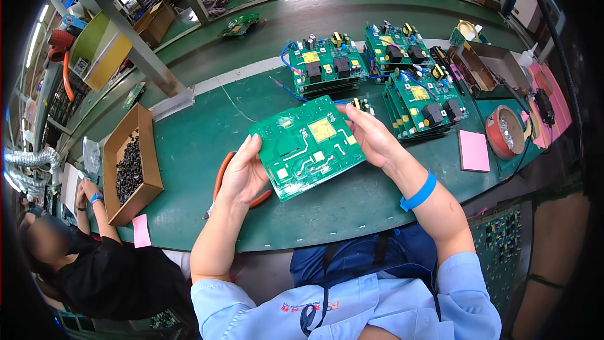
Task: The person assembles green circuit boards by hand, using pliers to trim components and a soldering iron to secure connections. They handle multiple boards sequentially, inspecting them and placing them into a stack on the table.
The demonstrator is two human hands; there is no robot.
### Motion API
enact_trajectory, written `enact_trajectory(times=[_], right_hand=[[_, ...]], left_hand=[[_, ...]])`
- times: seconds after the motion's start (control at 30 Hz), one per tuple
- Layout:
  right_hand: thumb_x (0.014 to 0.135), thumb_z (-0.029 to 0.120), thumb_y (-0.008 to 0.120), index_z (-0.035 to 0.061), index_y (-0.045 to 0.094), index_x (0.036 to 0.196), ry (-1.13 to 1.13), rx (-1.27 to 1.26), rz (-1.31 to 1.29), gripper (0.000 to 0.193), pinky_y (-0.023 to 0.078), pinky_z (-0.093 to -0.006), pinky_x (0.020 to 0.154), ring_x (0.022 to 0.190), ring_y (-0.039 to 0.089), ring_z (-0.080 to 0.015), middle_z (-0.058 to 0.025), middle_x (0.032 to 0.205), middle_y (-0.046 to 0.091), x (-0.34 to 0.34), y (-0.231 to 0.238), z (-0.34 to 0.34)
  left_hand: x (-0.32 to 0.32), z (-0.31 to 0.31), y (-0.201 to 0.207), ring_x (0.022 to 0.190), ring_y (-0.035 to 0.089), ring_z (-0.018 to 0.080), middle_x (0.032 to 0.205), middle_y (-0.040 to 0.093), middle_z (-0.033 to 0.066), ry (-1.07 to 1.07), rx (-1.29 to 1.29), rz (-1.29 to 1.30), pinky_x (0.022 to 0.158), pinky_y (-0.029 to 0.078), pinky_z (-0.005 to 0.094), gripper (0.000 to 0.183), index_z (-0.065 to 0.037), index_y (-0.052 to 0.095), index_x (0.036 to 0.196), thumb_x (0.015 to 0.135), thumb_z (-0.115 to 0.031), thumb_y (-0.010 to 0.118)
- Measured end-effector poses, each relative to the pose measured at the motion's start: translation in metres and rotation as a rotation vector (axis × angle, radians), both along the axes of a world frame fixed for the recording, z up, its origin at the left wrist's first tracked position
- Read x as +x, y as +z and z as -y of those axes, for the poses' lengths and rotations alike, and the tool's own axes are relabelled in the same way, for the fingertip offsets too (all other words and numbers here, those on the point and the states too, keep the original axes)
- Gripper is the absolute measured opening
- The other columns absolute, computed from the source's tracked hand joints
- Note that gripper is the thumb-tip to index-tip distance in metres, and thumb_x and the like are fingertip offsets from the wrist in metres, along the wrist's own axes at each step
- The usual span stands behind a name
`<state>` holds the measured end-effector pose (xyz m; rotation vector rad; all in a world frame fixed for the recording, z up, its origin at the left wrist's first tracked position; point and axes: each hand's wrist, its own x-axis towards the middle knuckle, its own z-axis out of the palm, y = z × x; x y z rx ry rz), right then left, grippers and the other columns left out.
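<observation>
My left hand (244, 173) is closed on the left edge of a flat, green, rectangular circuit board (299, 154), thumb on top, and my right hand (375, 140) grips its right edge toward the far corner; the board is held up between them, over the near middle of the smooth green surface (327, 220). I'd judge it light and stiff, a little slippery where its face shines, and easily harmed by bending or by pressing on its joints; the rims look the best hold, clear of the pale yellow square patches (322, 130). Its traced face points up toward me, the underside hidden; its long axis, only slightly the longer, runs left to right, the right end lying farther off; red-handled metal cutters (221, 176) lie by my left hand, and stacked green component-bearing boards (418, 110) stand far right.
</observation>
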<state>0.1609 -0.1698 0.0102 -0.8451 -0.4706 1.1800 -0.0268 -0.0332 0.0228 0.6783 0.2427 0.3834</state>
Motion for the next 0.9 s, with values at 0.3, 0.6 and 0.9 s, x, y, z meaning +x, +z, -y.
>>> enact_trajectory(times=[0.3,0.6,0.9], right_hand=[[0.087,0.030,0.040,0.0039,0.040,0.116,0.102,-0.020,0.067,0.038,0.044,-0.0289,0.077,0.091,0.053,-0.0137,-0.0056,0.104,0.053,-0.003,-0.002,0.002],[0.077,0.023,0.055,0.0012,0.051,0.101,-0.006,0.014,1.171,0.033,0.042,-0.0340,0.078,0.087,0.055,-0.0223,-0.0120,0.091,0.056,-0.037,-0.008,-0.003],[0.053,0.048,0.067,0.0069,0.036,0.123,0.533,0.421,1.902,0.087,0.014,-0.0431,0.100,0.121,0.023,-0.0316,-0.0188,0.127,0.029,-0.112,-0.013,-0.095]], left_hand=[[-0.002,-0.001,-0.003,0.095,0.054,0.0227,0.106,0.053,0.0129,0.023,-0.040,0.019,0.082,0.046,0.0383,0.029,-0.001,0.044,0.108,0.086,-0.020,0.042],[-0.052,-0.038,0.034,0.102,0.049,0.0261,0.111,0.050,0.0132,0.246,0.155,0.179,0.088,0.039,0.0414,0.036,-0.001,0.044,0.111,0.089,-0.027,0.032],[-0.125,-0.041,0.022,0.103,0.048,0.0268,0.113,0.048,0.0129,0.418,0.114,0.232,0.088,0.038,0.0421,0.039,-0.002,0.043,0.112,0.089,-0.031,0.031]])
